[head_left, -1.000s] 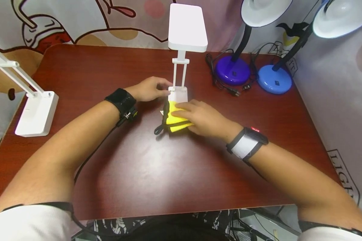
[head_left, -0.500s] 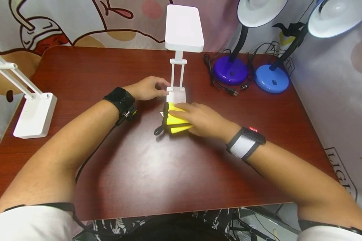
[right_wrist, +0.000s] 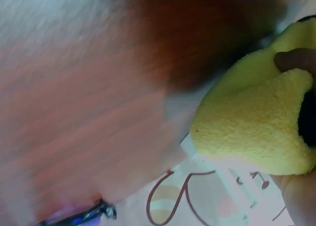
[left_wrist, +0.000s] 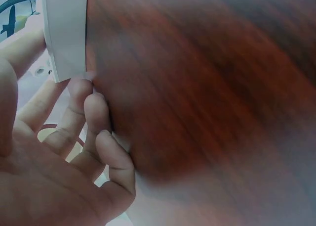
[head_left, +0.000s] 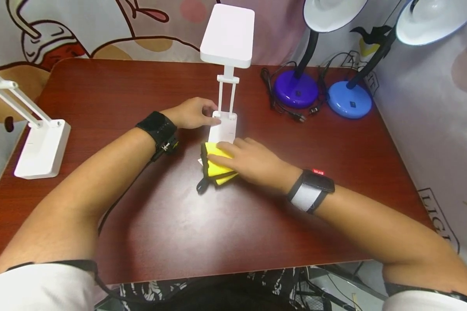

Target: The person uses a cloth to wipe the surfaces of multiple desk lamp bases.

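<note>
A white desk lamp (head_left: 222,128) with a flat rectangular head stands mid-table. My left hand (head_left: 192,113) holds the far left corner of its base, thumb on top. In the left wrist view, the fingertips of that hand (left_wrist: 54,171) curl at the end of the white base (left_wrist: 66,33). My right hand (head_left: 253,163) grips a folded yellow cloth (head_left: 216,170) with dark edging and a loop, over the near part of the base, hiding it. Up close in the right wrist view, the fluffy cloth (right_wrist: 247,122) is bunched around a fingertip.
A second white lamp (head_left: 43,149) stands at the table's left edge. At the back right are a purple-based lamp (head_left: 296,89) and a blue-based lamp (head_left: 349,99), with black cords and a plug (head_left: 297,115) beside them. Patterned walls border the table (head_left: 171,242).
My right hand has moved the cloth toward me and a little left, baring more of the lamp's base. The lamp's head has tilted slightly left. My left hand keeps its hold.
</note>
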`<state>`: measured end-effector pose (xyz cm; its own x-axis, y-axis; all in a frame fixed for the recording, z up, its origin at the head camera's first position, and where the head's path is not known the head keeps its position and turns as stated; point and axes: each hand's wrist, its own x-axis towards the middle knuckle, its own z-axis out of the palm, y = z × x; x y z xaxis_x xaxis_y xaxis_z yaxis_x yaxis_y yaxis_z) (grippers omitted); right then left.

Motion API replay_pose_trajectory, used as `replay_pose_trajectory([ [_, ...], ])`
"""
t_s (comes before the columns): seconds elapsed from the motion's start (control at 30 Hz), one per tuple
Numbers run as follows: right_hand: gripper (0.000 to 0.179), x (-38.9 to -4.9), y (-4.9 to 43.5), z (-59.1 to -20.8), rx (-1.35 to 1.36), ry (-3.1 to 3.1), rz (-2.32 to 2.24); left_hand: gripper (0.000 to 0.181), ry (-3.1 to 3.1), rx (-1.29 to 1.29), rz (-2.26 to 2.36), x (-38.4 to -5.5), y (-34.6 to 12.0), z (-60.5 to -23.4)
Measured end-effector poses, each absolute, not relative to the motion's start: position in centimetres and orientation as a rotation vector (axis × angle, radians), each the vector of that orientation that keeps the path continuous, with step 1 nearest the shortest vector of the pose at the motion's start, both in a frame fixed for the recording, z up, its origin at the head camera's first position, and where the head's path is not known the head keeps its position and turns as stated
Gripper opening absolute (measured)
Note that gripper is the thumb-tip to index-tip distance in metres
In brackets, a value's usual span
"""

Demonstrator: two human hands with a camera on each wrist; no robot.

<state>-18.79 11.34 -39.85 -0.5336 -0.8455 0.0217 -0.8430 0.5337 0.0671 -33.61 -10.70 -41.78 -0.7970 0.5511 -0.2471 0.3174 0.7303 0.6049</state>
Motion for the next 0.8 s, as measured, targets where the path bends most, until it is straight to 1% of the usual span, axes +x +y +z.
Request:
replay_pose_trajectory([
  [0.17,0.062,-18.7,12.3,-39.5,1.438,-2.722,-0.082,0.049,2.53,0.683,0.787,-33.6,-10.6,-41.8],
  [0.47,0.064,-17.9,9.9,-39.7,1.507,-2.679,-0.155,0.048,2.521,0.666,0.815,-33.2,-10.6,-41.8],
  [0.6,0.063,-18.1,11.2,-39.6,1.483,-2.74,-0.054,0.045,2.531,0.668,0.831,-33.1,-10.8,-41.9],
  [0.7,0.061,-18.6,12.8,-39.5,1.297,-2.869,0.274,0.044,2.528,0.68,0.846,-33.0,-10.9,-41.9],
  [0.73,0.06,-19.1,13.3,-39.5,1.179,-2.911,0.42,0.043,2.527,0.683,0.852,-33.0,-10.9,-41.9],
  [0.8,0.058,-20.1,14.2,-39.4,0.859,-2.974,0.725,0.042,2.529,0.686,0.857,-33.1,-11.0,-42.0],
])
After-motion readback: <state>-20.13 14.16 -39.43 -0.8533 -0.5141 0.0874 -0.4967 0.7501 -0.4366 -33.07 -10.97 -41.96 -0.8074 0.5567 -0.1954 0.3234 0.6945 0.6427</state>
